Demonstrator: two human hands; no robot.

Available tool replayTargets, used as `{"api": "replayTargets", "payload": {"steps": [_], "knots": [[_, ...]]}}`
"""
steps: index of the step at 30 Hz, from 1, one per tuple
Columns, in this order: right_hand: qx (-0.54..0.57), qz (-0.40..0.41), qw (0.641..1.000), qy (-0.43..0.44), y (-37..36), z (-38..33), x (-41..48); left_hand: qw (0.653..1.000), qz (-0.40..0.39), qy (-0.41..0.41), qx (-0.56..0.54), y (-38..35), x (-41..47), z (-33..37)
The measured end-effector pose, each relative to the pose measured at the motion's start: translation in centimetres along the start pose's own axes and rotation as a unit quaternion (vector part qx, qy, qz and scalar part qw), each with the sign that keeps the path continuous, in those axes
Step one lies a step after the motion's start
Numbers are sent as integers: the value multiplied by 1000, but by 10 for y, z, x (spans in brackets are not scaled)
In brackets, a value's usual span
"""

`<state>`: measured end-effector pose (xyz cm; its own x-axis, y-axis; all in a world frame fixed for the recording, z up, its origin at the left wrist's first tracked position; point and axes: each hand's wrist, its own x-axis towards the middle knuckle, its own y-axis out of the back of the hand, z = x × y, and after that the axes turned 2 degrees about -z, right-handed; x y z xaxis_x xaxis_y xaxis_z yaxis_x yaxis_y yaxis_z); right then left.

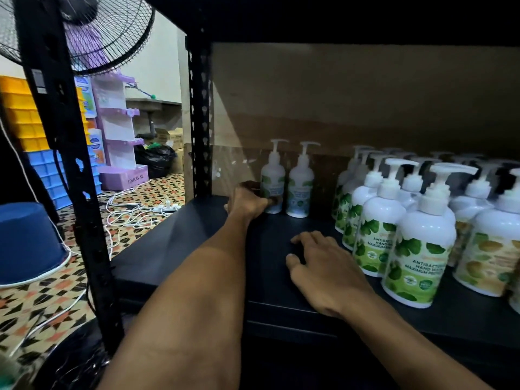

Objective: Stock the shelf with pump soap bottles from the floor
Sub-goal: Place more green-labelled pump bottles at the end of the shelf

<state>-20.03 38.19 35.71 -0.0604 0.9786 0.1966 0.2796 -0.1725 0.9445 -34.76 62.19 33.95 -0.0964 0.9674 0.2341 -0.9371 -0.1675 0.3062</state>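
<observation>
Upright soap bottle [272, 180] sits within left hand [247, 201] grip.

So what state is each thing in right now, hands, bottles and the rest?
shelf: partly stocked, bare at front left.
back-left bottle: upright on the shelf, held near its base.
left hand: grips the back-left bottle.
neighbouring bottle: upright, untouched, close beside it.
right hand: open, fingers spread, resting on the shelf.
bottle rows: upright, packed together on the right.
blue bucket: upside down on the floor.
</observation>
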Motion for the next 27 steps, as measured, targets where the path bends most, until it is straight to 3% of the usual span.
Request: {"api": "replayTargets", "payload": {"steps": [4, 10, 27], "knots": [[-1, 1, 1000, -3, 0, -1, 0, 1000, 7, -18, 0, -2, -3, -2], [-2, -2, 1000, -4, 1, -1, 0, 997, -48, -47, 40, 3, -21, 14], [3, 2, 1000, 2, 1, 1, 0, 994, -41, -51, 89, 6, -30, 22]]}}
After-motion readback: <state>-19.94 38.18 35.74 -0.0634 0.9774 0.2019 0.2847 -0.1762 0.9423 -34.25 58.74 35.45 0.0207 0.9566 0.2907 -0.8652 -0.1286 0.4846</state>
